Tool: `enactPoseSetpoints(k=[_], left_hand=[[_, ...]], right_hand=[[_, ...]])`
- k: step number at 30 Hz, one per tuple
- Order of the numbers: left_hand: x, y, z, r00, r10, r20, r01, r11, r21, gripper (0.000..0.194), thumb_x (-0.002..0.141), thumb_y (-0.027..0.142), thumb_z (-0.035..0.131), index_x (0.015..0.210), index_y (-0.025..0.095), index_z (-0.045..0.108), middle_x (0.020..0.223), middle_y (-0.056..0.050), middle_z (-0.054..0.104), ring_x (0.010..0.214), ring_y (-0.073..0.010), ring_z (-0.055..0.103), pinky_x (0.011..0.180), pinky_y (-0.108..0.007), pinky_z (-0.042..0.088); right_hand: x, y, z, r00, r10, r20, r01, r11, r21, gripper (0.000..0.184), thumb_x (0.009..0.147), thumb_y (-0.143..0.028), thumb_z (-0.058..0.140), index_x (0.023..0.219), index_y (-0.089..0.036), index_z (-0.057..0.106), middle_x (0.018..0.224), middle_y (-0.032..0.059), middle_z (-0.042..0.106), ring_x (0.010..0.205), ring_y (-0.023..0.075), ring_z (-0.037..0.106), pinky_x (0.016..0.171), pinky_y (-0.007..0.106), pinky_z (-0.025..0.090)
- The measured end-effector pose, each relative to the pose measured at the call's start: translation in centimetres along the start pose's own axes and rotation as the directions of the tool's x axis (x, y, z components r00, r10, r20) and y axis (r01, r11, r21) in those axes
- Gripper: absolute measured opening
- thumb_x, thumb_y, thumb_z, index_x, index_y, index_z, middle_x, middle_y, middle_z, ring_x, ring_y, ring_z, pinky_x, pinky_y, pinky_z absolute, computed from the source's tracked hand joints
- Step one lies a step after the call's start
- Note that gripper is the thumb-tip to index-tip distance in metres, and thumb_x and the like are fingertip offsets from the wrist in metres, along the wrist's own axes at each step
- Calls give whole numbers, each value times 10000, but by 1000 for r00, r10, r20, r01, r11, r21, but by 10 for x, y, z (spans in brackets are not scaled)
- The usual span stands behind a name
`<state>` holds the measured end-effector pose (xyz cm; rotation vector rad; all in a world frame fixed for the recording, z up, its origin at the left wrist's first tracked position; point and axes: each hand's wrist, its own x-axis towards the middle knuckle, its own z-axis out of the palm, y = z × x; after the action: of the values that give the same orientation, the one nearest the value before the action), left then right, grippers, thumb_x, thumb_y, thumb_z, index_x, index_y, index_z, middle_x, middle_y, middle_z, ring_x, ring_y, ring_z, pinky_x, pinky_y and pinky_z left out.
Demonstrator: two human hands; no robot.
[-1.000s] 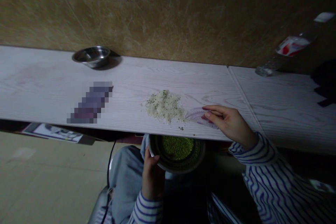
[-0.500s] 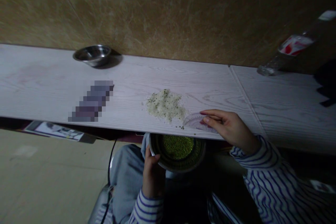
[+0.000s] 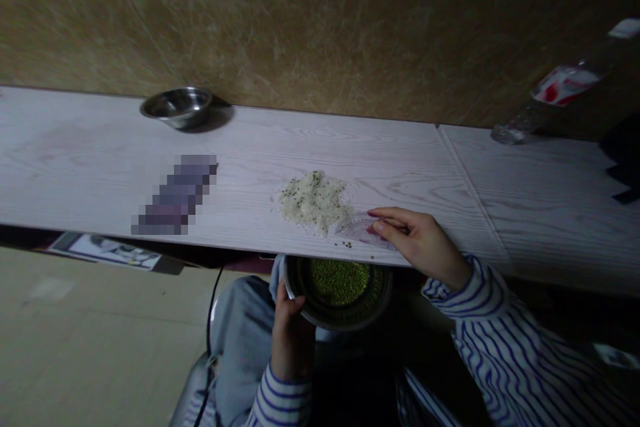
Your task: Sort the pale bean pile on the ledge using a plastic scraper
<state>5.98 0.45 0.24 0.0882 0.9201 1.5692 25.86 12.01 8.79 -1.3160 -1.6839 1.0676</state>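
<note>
1. Beans (image 3: 340, 280), the green ones, sit in the bowl (image 3: 383, 297), and the left hand (image 3: 293, 317) pinches its rim, thumb on top, other fingers mostly hidden. Bowl's right at the near edge of the counter (image 3: 250, 213), looks a bit lower than the top.
2. Right hand (image 3: 423, 237) pinches a clear protractor (image 3: 359, 227) between thumb and fingers. Its far end is against or over the right side of the pile (image 3: 315, 201), can't tell which.
3. Biggest risk imo is spillage: too hard a sweep with the protractor could push white grains and the green bits past the edge, and whatever misses the bowl ends up on the floor (image 3: 100, 327).
4. Also, that one-sided grip could let the bowl tip if something bumps it.
5. Position-wise, the pile is left of the right hand, just past the protractor, and beyond the left hand on the counter. A few loose beans (image 3: 349, 245) lie between pile and bowl.
</note>
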Motion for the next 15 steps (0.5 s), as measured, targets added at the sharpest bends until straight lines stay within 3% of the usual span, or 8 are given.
enactPoseSetpoints(k=[8,15], left_hand=[[2,0,-4,999,-6,39,6,1000,0,583,746,247,724,1324,321,702,1286,-45,709,1248,-314,609,1040,-417,499],[2,1,-4,1000,3,27,-3,1000,5,555,747,242,715,1297,317,720,1275,-44,715,1245,-316,614,1049,-431,492]], right_hand=[[2,9,-13,995,37,-91,-37,999,-3,333,827,-363,713,1078,-151,768,912,129,826,886,278,801,804,399,662],[5,3,-6,999,16,-48,-17,1000,-21,327,850,-372,706,1093,-163,771,916,118,826,891,274,800,842,415,653]])
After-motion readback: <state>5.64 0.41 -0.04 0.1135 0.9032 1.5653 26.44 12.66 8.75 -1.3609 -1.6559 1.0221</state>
